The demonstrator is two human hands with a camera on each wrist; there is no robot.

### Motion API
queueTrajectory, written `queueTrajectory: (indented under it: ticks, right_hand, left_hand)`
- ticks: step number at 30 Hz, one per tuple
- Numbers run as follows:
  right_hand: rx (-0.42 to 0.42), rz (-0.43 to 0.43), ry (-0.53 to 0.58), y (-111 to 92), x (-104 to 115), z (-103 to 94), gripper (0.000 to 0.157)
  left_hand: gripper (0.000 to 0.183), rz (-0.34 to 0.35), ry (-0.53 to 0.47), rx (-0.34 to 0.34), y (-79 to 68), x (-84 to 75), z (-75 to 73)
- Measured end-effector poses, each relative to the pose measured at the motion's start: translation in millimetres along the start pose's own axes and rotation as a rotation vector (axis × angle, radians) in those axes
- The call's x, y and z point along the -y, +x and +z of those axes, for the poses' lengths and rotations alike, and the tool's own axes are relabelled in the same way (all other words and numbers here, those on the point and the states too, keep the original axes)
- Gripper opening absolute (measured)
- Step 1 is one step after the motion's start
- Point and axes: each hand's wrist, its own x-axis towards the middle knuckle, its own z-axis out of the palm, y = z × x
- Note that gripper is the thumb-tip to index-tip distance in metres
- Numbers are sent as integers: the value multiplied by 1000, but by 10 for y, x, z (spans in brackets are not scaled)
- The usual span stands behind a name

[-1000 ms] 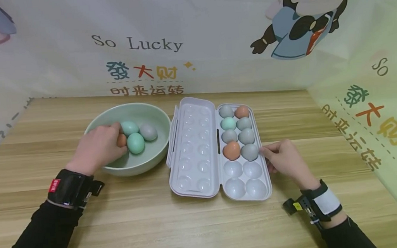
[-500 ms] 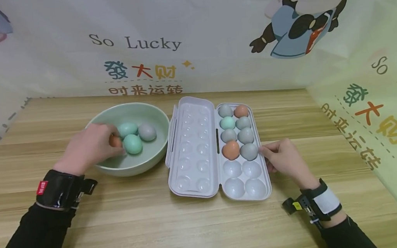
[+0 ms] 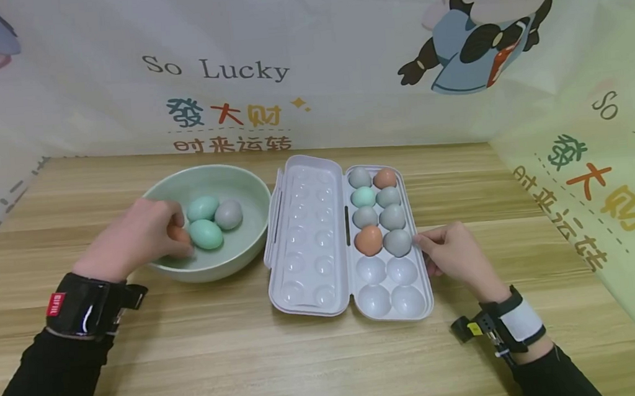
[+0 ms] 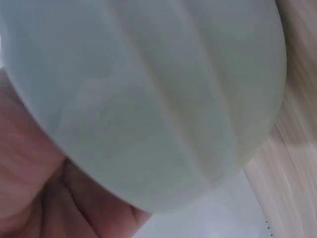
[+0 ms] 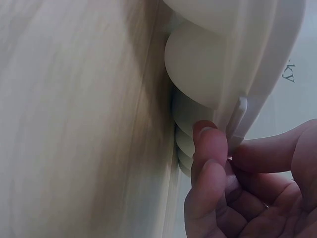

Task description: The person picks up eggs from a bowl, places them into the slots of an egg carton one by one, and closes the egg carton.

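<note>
Inside the near left side of a pale green bowl point(image 3: 256, 240), my left hand point(image 3: 141, 233) pinches a brown egg point(image 3: 179, 235), mostly hidden by the fingers. Beside it in the bowl lie two mint-green eggs point(image 3: 206, 235) and a grey egg point(image 3: 228, 214). The left wrist view shows the bowl's outer wall and part of the hand, not the egg. An opened white egg carton point(image 3: 427, 295) lies right of the bowl. My right hand point(image 3: 456, 255) pinches its right rim, thumb above and fingers beneath. Grey, mint and brown eggs point(image 3: 368, 240) fill its far rows.
The carton's lid point(image 3: 307, 255) lies folded back to the left, close against the bowl. Several bare hollows point(image 3: 374, 299) show at the carton's near end. A wooden table point(image 3: 286, 374) lies underneath, with printed cloth walls point(image 3: 343, 96) behind and at both sides.
My left hand has drawn left and slightly nearer within the bowl, with the brown egg in its fingers. The other bowl eggs have shifted left. My right hand keeps its hold on the carton.
</note>
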Motion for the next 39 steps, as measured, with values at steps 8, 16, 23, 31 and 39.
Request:
queueTrajectory:
  ticks: [8,16,23,31,39]
  right_hand:
    - [-2,6,-14,3,11,-3,25]
    - [-8,0,-28,2,23,-17,24]
    - [-5,8,-31,-19,32,-12,25]
    - [-5,14,-27,-17,23,-8,26]
    - [-5,14,-29,-16,32,-12,26]
  left_hand:
    - [21,-7,-12,26,-11,-1,-30]
    - [9,35,17,-26,-14,-23,-92]
    - [17,51,31,-120,-33,-127,-152]
    - [36,93,61,-260,-86,-280,-186]
    - [37,152,64,-356,-103,-377,-184]
